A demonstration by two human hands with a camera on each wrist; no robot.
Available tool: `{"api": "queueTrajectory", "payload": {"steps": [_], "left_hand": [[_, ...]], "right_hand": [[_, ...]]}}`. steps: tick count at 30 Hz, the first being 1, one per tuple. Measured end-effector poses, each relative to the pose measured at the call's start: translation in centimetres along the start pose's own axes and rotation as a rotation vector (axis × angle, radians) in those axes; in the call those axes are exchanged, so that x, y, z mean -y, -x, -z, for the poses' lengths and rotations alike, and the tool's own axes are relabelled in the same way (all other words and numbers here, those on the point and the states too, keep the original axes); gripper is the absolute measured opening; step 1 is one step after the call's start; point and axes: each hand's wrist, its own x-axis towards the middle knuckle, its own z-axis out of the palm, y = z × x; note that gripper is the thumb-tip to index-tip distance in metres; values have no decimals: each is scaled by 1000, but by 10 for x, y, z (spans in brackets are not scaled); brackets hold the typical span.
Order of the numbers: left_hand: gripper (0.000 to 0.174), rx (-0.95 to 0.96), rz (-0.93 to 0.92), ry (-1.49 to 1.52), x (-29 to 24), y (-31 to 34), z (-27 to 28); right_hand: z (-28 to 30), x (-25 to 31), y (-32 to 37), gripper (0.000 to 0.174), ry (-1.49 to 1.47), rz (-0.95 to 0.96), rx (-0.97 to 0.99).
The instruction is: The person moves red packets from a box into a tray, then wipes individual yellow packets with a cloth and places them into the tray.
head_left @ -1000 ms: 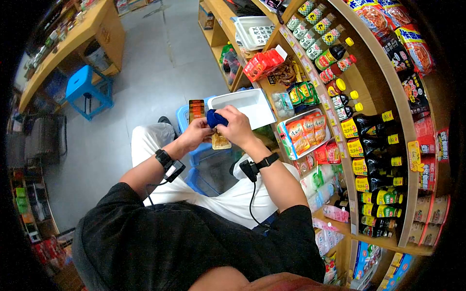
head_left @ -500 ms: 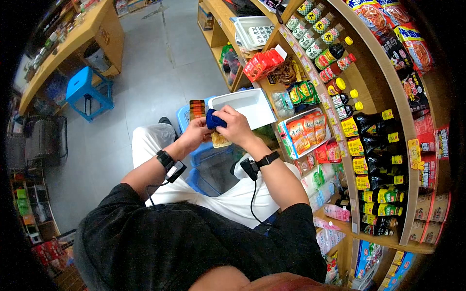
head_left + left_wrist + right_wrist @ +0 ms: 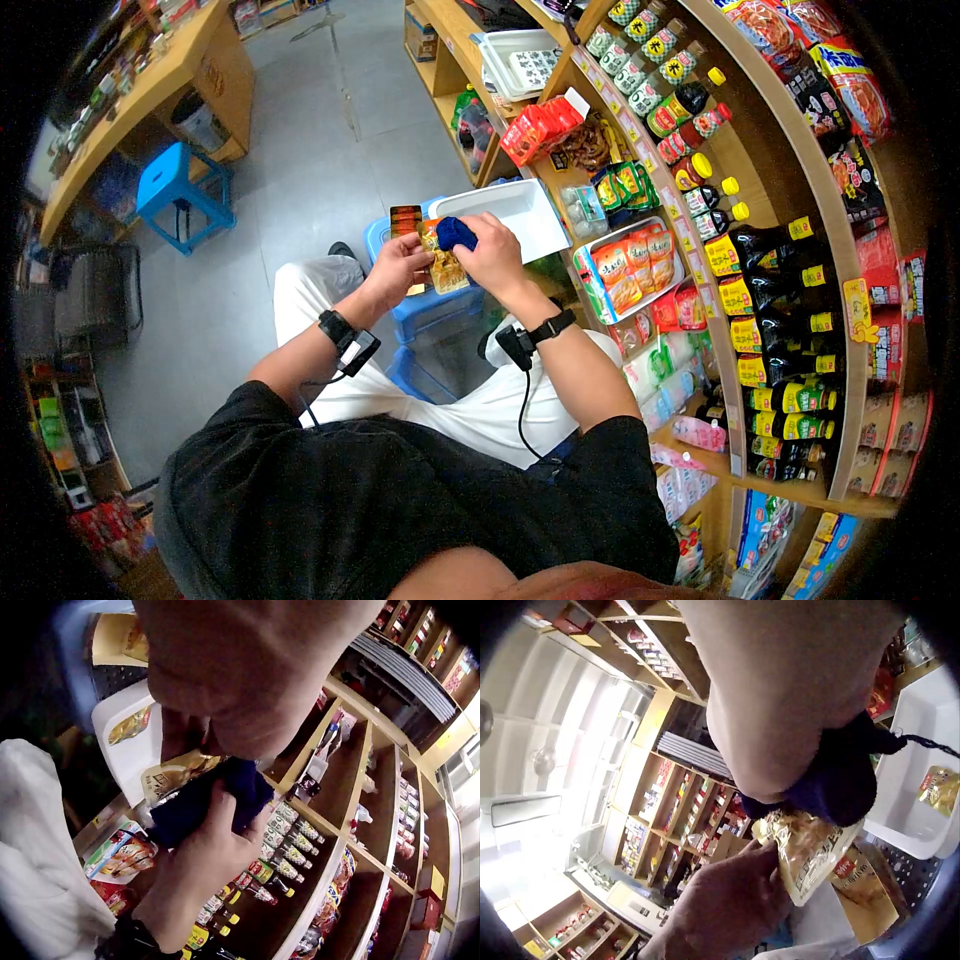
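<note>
My left hand [image 3: 400, 268] pinches a gold food packet [image 3: 447, 272] by its left edge. A dark blue cloth [image 3: 457, 234] is bunched in the fingers of my right hand [image 3: 492, 255], lying against the packet's upper right part. In the right wrist view the cloth [image 3: 832, 787] overlaps the top of the packet [image 3: 806, 855], whose printed face shows below it. The left wrist view has the cloth [image 3: 214, 802] spread under my right thumb, covering part of the packet [image 3: 176, 776].
Ahead of my hands is a white bin [image 3: 545, 235] with a similar gold packet [image 3: 939, 791] inside. An open carton [image 3: 866, 900] of packets stands beside it on a blue stool [image 3: 430, 315]. Shelves of bottles [image 3: 765, 260] and a tray of orange packets [image 3: 635, 270] line the right side.
My right hand has shifted slightly right and up with the cloth, away from the left hand. More of the packet's gold face now shows between my hands.
</note>
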Motion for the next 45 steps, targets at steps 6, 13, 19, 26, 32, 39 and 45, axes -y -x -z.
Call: {"api": "queueTrajectory", "payload": {"steps": [6, 13, 19, 26, 32, 39, 45], "left_hand": [[19, -70, -58, 72, -3, 5, -9], [19, -130, -52, 207, -8, 4, -8], [32, -64, 71, 419, 5, -11, 6], [14, -197, -32, 375, -4, -13, 3], [27, -193, -94, 387, -18, -7, 10], [24, -253, -88, 353, -19, -4, 14], [21, -281, -32, 316, -20, 0, -15]], "right_hand": [[-1, -5, 0, 34, 45, 25, 130], [-1, 1, 5, 36, 38, 84, 131], [-2, 9, 8, 38, -56, 241, 186], [0, 4, 7, 37, -23, 297, 286], [7, 4, 6, 33, 53, 136, 174], [7, 2, 2, 35, 4, 37, -3], [5, 15, 7, 41, -5, 269, 115]]}}
